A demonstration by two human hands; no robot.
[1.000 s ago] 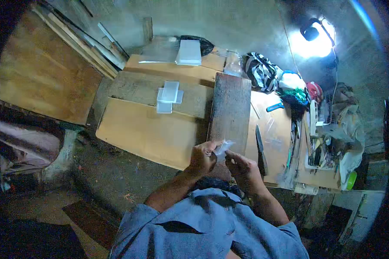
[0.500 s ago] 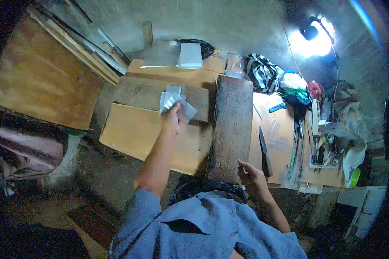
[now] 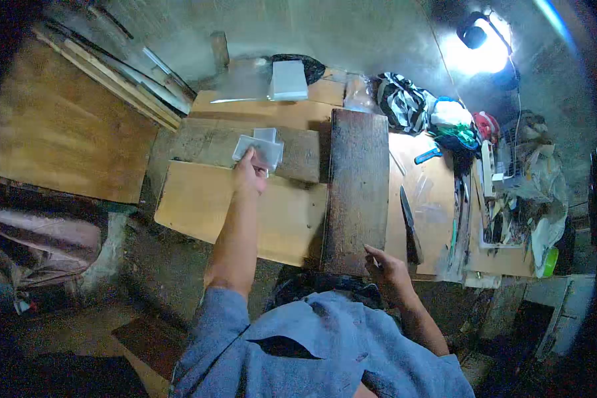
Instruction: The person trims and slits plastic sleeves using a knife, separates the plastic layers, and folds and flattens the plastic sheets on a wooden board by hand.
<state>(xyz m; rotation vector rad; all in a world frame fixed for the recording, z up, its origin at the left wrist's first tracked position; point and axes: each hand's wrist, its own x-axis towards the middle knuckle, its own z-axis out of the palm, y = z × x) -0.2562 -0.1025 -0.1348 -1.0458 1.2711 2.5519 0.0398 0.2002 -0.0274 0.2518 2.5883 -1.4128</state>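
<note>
My left hand reaches out over the left part of the table and grips a clear, flat plastic piece between thumb and fingers. That piece lies over a small stack of similar pieces on a grey-brown board. Close to the near end of a dark wooden block, my right hand hovers with its fingers curled and thumb near the forefinger. Whether anything small is between those fingers cannot be made out. A knife lies to the right of the block.
A white stack of sheets stands at the back. Right of the knife are clear scraps, a blue-handled tool and a tray of tools. Bags sit at the back right, near a bright lamp.
My left hand has gone from near my right hand to the stack at the left, carrying a clear piece, now turned flat over it. My right hand has stayed near the block.
</note>
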